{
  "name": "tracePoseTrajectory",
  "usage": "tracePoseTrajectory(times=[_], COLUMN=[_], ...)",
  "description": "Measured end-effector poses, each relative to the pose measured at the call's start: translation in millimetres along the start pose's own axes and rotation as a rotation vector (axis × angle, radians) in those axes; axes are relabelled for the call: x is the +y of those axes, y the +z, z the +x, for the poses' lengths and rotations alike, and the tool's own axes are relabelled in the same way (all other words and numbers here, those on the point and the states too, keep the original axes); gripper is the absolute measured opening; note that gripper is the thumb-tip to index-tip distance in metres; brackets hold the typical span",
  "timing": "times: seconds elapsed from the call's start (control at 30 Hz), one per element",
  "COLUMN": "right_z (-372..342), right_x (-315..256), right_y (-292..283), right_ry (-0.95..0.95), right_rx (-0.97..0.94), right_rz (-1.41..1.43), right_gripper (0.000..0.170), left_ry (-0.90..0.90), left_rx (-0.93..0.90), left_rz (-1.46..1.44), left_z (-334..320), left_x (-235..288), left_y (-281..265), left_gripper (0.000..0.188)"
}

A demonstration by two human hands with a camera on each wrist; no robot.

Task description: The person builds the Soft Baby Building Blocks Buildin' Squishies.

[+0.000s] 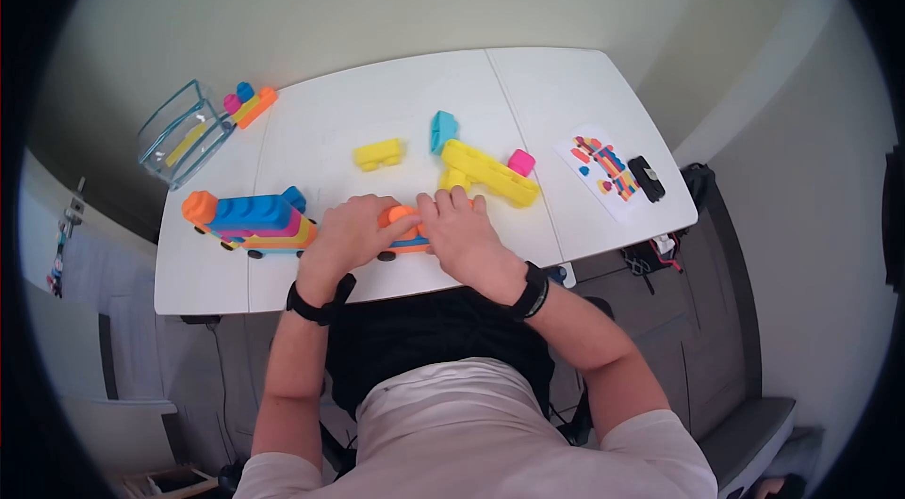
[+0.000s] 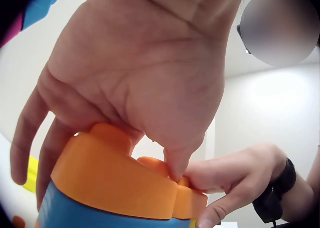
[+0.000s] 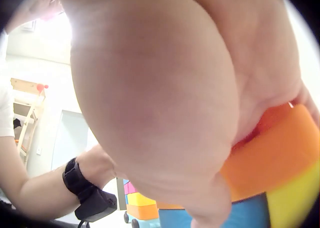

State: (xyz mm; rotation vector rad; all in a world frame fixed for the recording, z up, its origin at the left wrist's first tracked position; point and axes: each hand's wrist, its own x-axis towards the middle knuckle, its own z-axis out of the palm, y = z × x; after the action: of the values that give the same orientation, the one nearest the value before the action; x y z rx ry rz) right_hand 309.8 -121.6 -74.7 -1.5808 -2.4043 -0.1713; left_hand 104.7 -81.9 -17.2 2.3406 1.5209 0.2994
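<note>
Both hands meet over a wheeled toy block car near the table's front edge. My left hand point(image 1: 347, 233) holds an orange block point(image 2: 115, 175) from above, fingers down its far side and thumb at its studs. Under that block lies a blue block point(image 2: 75, 208). At the other end of the car my right hand point(image 1: 469, 235) grips another orange block point(image 3: 285, 153), thumb low on the near side. Blue and yellow blocks point(image 3: 295, 203) show beneath it. The palms hide much of the car. Left of it stands a built block engine point(image 1: 259, 221) on black wheels.
Behind the hands lie a yellow block point(image 1: 379, 156), a long yellow piece point(image 1: 495, 177), a turquoise block point(image 1: 442, 130) and a pink block point(image 1: 521, 162). A picture sheet point(image 1: 589, 179) and a black object point(image 1: 647, 179) are at right. A clear bin point(image 1: 189, 155) stands back left beside several blocks.
</note>
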Motion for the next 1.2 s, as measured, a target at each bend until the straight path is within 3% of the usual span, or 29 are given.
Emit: tracePoseTrajectory(times=[0.23,0.3,0.43,0.5,0.53,0.6,0.7,0.8,0.93,1.0,1.03,1.13,1.17,1.2], right_z=[-4,-3,-9,-13,-14,-15,-22,-23,-24,-22,-18,-20,-20,-19], right_x=[2,5,22,32,39,52,70,80,81,79,77,79,79,78], right_y=[-30,-39,-22,-28,-32,-42,-55,-73,-76,-72,-70,-75,-79,-80], right_ry=[0.025,0.044,0.083,0.130,0.125,0.200,0.263,0.350,0.338,0.362,0.344,0.348,0.356,0.355], right_rx=[-0.072,-0.167,-0.111,-0.131,-0.134,-0.221,-0.257,-0.379,-0.386,-0.351,-0.343,-0.384,-0.392,-0.416], right_rz=[0.052,0.078,0.006,0.051,0.054,0.110,0.065,0.120,0.123,0.128,0.127,0.130,0.125,0.123], right_gripper=[0.076,0.060,0.044,0.036,0.036,0.040,0.032,0.035,0.037,0.038,0.038,0.040,0.040,0.041], left_ry=[-0.014,0.027,0.125,0.118,0.112,0.343,0.273,0.232,0.234,0.298,0.290,0.279,0.282,0.142], left_rx=[-0.111,-0.099,-0.091,-0.224,-0.224,0.069,0.080,-0.056,-0.159,-0.222,-0.204,0.160,0.154,0.287], left_rz=[-0.028,-0.043,-0.157,-0.358,-0.359,-0.197,-0.362,-0.382,-0.367,-0.511,-0.505,-0.355,-0.367,-0.306], left_z=[9,12,23,28,29,31,43,57,65,72,71,76,85,93], left_x=[8,9,10,21,20,10,14,2,-5,-11,-17,-21,-25,-32], left_y=[-5,-2,9,10,20,47,53,54,70,78,74,71,70,68], left_gripper=[0.065,0.060,0.057,0.054,0.054,0.052,0.054,0.057,0.059,0.059,0.059,0.062,0.062,0.063])
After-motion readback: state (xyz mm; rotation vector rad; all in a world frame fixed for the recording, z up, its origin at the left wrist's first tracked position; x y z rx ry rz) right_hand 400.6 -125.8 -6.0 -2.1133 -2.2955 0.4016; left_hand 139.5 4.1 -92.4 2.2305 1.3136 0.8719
